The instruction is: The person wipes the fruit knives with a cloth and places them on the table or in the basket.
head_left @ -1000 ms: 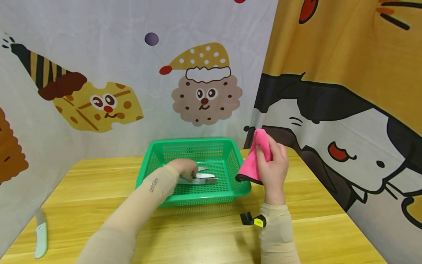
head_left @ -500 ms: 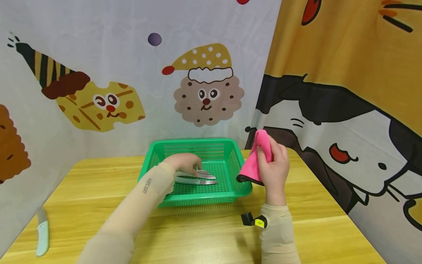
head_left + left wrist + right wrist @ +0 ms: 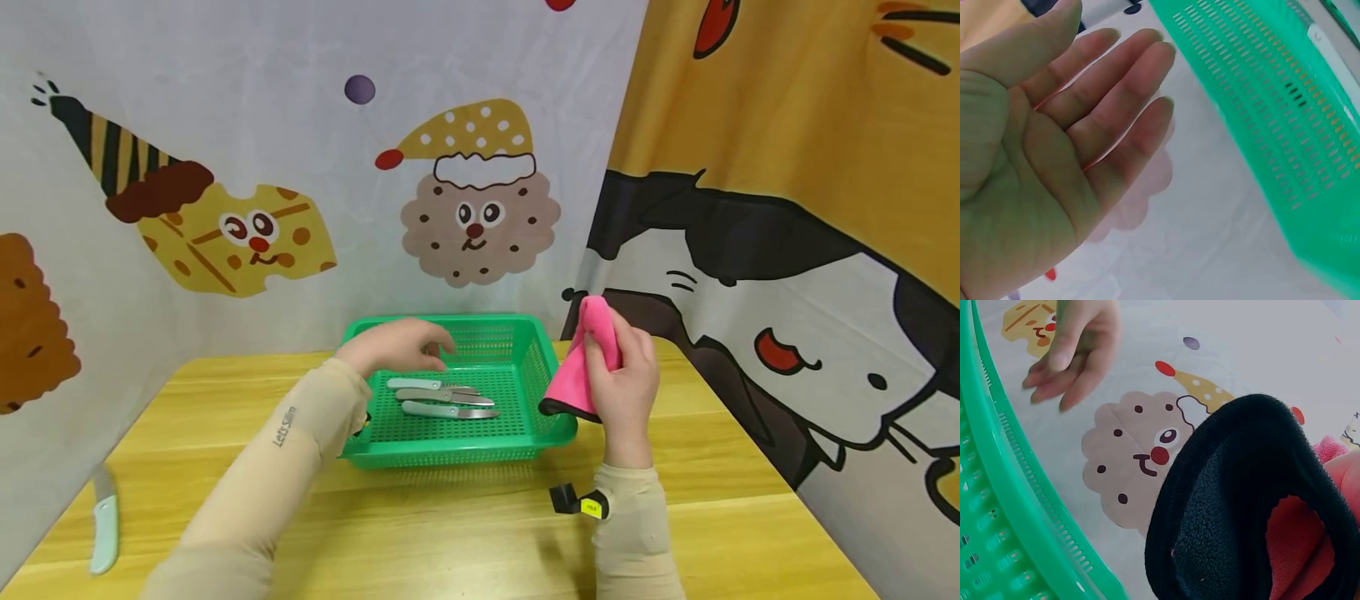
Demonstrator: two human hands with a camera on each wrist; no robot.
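Note:
My left hand (image 3: 405, 345) is over the left part of the green basket (image 3: 450, 452), its fingers loosely bent and holding nothing; the left wrist view shows the bare palm (image 3: 1029, 169). Below it in the basket lie three knives side by side, blades to the right: a back knife (image 3: 415, 384), a middle knife (image 3: 412, 395) and a front knife (image 3: 429, 409), with pale green or greyish handles. My right hand (image 3: 628, 379) grips a folded pink cloth (image 3: 573, 377) with black edging, just right of the basket. In the right wrist view the cloth's dark edging (image 3: 1210, 506) fills the foreground.
Another knife (image 3: 106, 533) with a pale green handle lies at the table's left edge, blade pointing away. The wooden table (image 3: 442, 533) meets a printed cloth backdrop (image 3: 300, 100) behind the basket and a second printed curtain (image 3: 787, 108) at the right.
My left hand has let go of a knife and risen up and to the left, leaving three knives in the basket uncovered. The right hand keeps its hold on the pink cloth.

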